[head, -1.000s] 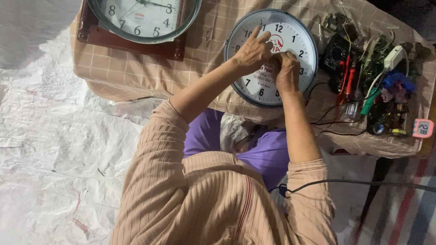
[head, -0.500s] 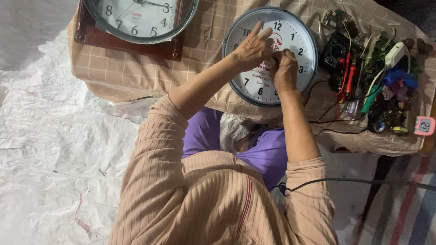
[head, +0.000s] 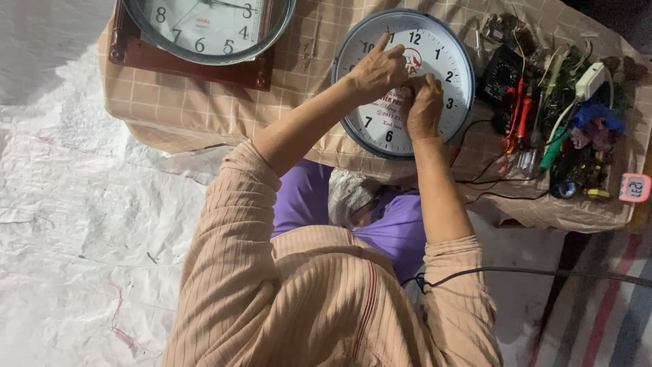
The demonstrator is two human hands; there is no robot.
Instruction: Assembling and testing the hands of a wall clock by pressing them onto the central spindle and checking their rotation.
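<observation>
Hands met over the middle of a round white wall clock (head: 445, 64) that lay face up on a low table covered in beige checked cloth (head: 204, 109). The left hand (head: 377, 68) was curled, fingers bent down onto the dial at about ten o'clock of its centre, index finger stretched toward the rim. The right hand (head: 422, 105) was bunched tight just beside it, at five o'clock of the centre, fingertips pinched together on something small that the knuckles hid; what it was could not be told. At three o'clock of the clock sat a heap of tools (head: 557, 115): red-handled and green-handled screwdrivers, a black meter, wires and small parts, too tangled to sort out. A small pink digital clock (head: 635, 187) stood at the table's edge. A second wall clock (head: 210, 27) on a dark wooden board lay at ten o'clock, cut off by the frame's top.
</observation>
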